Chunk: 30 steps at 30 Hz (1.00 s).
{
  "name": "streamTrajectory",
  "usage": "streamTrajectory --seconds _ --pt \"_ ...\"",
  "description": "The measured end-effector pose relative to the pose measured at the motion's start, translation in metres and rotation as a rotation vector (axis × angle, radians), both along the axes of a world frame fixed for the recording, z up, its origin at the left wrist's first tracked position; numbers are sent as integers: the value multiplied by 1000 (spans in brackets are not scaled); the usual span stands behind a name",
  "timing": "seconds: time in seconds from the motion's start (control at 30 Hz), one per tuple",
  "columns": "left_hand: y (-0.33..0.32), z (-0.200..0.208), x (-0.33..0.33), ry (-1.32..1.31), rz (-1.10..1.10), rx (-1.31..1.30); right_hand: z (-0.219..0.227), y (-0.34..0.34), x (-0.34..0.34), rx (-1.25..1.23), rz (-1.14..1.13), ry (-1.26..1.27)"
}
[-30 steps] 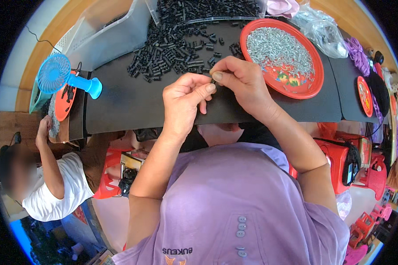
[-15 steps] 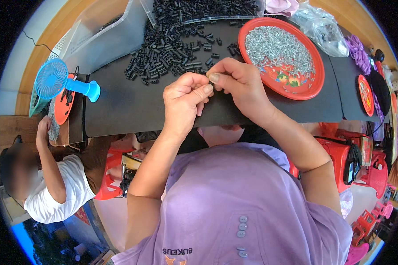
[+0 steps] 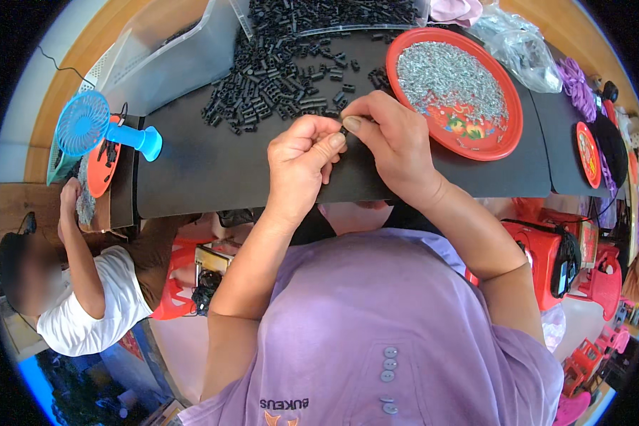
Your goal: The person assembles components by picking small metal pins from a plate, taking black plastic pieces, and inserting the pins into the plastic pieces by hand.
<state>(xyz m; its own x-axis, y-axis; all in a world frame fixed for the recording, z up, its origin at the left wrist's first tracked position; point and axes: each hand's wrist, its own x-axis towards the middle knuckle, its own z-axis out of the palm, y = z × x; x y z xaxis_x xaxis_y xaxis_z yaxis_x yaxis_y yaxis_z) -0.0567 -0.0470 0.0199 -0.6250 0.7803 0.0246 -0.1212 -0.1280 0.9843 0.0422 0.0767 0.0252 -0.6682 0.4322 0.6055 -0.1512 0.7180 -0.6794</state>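
Observation:
Over the dark table, my left hand (image 3: pixel 296 167) and my right hand (image 3: pixel 396 145) meet at their fingertips. A small black plastic part (image 3: pixel 343 130) shows between them, mostly covered by the fingers. The left thumb and forefinger pinch it. My right thumb and forefinger are closed against its far end; whether they hold a separate small piece is hidden. Beyond the hands spreads a heap of similar black plastic parts (image 3: pixel 263 89). To the right, a red plate (image 3: pixel 512 135) carries a mass of tiny silvery metal pieces (image 3: pixel 451 74).
A clear plastic bin (image 3: pixel 167 74) stands at the far left, near a blue handheld fan (image 3: pixel 84 124). At the left end a person in a white shirt (image 3: pixel 96 305) reaches toward an orange-red plate (image 3: pixel 101 177). A clear plastic bag (image 3: pixel 518 46) lies far right.
Both hands stay joined at the fingertips and have shifted slightly right in view. The black part between them shows a little more now. The person at left has moved their hand slightly.

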Motion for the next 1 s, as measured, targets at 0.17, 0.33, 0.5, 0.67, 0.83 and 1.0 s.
streamTrajectory --seconds 0.17,0.33,0.5,0.67,0.83,1.0 --pt "-2 -6 0 86 17 -12 0 -4 -1 130 -24 17" --pt "-3 -6 1 83 24 9 -2 -3 -4 -70 8 -78" --pt "-2 -4 2 55 22 4 0 1 -1 2 40 -113" --pt "-2 -5 3 207 3 -3 -2 0 1 350 -18 -8" --pt "-4 -4 2 154 -16 28 6 0 5 -301 105 -119" --pt "-4 -8 2 210 -21 27 -2 -2 0 220 -35 36"
